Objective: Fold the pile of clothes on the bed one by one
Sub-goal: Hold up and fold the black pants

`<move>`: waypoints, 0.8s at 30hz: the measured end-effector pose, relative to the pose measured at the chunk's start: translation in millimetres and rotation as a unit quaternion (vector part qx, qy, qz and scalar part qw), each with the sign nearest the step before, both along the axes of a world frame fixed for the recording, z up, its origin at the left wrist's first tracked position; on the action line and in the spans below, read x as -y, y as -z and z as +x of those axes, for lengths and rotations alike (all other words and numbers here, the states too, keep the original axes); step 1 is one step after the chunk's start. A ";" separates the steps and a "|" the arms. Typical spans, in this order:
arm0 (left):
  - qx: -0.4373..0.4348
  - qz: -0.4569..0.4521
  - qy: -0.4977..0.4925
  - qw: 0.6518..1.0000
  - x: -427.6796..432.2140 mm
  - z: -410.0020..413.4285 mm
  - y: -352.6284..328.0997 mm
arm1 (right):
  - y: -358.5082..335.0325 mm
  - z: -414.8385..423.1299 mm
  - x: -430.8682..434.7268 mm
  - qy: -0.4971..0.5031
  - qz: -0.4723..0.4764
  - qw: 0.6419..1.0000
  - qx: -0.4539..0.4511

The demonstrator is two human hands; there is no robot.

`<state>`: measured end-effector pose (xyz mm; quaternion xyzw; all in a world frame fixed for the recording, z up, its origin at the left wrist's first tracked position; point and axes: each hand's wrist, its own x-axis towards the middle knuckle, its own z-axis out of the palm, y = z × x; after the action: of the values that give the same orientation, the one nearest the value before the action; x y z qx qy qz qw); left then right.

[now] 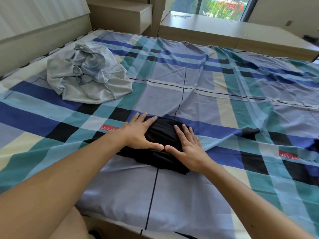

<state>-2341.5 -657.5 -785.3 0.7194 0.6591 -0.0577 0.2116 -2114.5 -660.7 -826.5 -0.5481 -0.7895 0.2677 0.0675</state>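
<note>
Pressing a folded black garment flat with both hands

Nearest: the person's two bare forearms reach out over the near edge of the bed [174, 200], which is covered by a plaid sheet [172, 87] in blue, teal, cream and black.

Left hand [139, 133]: palm down on the left half of the black garment [162, 130], fingers straight and spread. The fingertips reach the garment's far edge, and the outer ones lie over onto the sheet.

Right hand [188, 145]: palm down on the right half, fingers likewise straight and splayed, with the outer fingers over the right edge. The two thumb tips nearly meet at the middle of the garment. Neither hand is curled round any cloth.

The black garment is a compact folded bundle in the middle of the near half of the bed, its long side running from near-right to far-left. Layered edges show along its near side.

Two red labels are printed on the sheet, one [107, 127] just left of the left hand and one [288, 155] well off to the right.

Farther, on the left: a crumpled pale grey-blue garment pile [86, 75], unfolded, well apart from the black bundle.

Beyond: a light headboard [34, 37] on the far left, a beige bedside cabinet [120, 14], a long low beige unit [224, 31] along the bed's far side, and a window [215, 7] with greenery outside.
</note>
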 end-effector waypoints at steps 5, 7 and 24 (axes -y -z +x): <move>0.092 -0.002 -0.175 0.980 6.6 -12.1 -11.0 | -16.7 8.2 -3.0 0.113 -0.031 0.987 -0.113; 0.163 -0.018 -0.238 0.957 4.5 -14.2 -10.2 | -20.9 16.8 -1.0 0.181 -0.022 0.968 -0.171; 0.574 -0.008 -0.289 0.766 2.4 137.6 -87.2 | -156.7 141.9 -10.5 0.210 -0.036 0.902 -0.376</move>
<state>-2203.9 -659.9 -698.1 0.3920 0.5911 0.4243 0.5629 -1972.6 -650.1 -669.8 -0.5622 -0.5616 0.4619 0.3940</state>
